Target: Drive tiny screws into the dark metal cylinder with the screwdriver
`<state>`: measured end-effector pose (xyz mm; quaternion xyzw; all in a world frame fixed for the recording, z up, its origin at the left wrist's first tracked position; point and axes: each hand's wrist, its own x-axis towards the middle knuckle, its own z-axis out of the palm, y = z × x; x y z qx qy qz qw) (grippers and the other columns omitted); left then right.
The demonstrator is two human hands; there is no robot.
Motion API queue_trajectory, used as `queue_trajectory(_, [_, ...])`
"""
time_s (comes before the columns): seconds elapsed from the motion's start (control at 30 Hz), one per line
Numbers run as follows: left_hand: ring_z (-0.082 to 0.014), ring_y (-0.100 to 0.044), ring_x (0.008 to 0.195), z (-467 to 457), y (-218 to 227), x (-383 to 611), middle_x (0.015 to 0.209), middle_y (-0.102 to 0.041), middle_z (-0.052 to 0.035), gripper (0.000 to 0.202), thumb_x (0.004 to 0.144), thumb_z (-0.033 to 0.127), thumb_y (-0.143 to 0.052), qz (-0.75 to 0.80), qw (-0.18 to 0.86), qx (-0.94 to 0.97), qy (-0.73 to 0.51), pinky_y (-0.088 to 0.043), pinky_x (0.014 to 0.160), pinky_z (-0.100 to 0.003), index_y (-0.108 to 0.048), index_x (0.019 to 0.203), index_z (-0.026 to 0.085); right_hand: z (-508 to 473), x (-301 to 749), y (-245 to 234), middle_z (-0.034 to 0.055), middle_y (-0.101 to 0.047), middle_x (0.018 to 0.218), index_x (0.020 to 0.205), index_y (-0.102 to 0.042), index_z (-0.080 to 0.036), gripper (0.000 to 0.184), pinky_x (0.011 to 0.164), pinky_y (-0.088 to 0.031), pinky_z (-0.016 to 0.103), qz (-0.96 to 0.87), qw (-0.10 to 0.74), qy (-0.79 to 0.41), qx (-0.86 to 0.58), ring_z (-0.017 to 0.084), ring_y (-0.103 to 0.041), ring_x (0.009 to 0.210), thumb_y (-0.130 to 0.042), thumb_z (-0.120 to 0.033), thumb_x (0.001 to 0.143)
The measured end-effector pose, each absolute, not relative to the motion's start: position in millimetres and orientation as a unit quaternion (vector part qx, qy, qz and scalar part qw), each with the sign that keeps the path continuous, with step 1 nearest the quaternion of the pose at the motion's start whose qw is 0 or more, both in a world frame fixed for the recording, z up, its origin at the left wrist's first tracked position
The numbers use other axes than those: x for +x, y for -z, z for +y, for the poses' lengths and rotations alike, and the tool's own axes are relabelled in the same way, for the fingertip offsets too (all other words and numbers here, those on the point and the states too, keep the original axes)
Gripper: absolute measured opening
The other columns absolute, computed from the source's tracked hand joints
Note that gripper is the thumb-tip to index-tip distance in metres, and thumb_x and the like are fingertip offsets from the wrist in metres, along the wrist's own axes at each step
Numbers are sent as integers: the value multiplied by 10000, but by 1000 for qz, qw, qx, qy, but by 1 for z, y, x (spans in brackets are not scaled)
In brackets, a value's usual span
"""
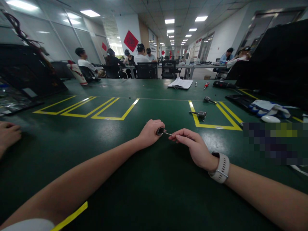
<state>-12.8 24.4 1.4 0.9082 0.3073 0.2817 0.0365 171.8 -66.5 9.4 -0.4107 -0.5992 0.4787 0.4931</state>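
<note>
My left hand [151, 132] is closed round a small dark round part [160, 131], held just above the green table [134, 179]. My right hand [192, 146], with a white watch on the wrist, pinches a thin metal rod [168, 133] whose tip meets the round part. The two hands are close together at the table's middle.
Two metal tools [199, 113] [209, 100] lie in the yellow-taped box on the right. Blue-white gloves [267, 106], a white mouse [270, 118], a red screwdriver [206, 85] and papers [181, 83] lie beyond. Another person's hand [8, 134] rests at the left edge. Several people sit at far tables.
</note>
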Motion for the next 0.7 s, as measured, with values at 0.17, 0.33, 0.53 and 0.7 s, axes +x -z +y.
queue_trajectory(0.17, [-108, -460, 609, 23, -3, -12, 658, -491, 23, 164, 772, 236, -566, 296, 105, 889, -332, -350, 595, -238, -468, 663, 163, -61, 172, -10, 57, -671, 896, 821, -655, -184, 130, 751, -416, 350, -487, 516, -596, -376, 182, -577, 827, -540, -236, 791])
queue_trajectory(0.33, [-116, -476, 627, 24, -2, -11, 665, -506, 19, 128, 766, 206, -561, 314, 87, 889, -321, -350, 604, -247, -486, 673, 162, -63, 171, -10, 49, -667, 889, 826, -649, -195, 121, 737, -417, 345, -488, 533, -579, -378, 182, -575, 825, -544, -242, 790])
queue_trajectory(0.53, [-126, -490, 640, 25, 1, -12, 672, -524, 14, 88, 784, 169, -529, 327, 15, 906, -270, -332, 630, -269, -513, 698, 161, -67, 169, -7, 43, -658, 886, 828, -665, -203, 140, 716, -414, 341, -580, 503, -488, -416, 179, -558, 803, -544, -267, 798])
queue_trajectory(0.7, [-120, -482, 635, 24, -1, -13, 671, -519, 16, 132, 789, 222, -544, 310, 49, 899, -304, -342, 618, -257, -495, 683, 161, -62, 171, -9, 48, -669, 872, 803, -658, -189, 128, 708, -407, 330, -493, 513, -585, -388, 167, -563, 782, -542, -238, 784])
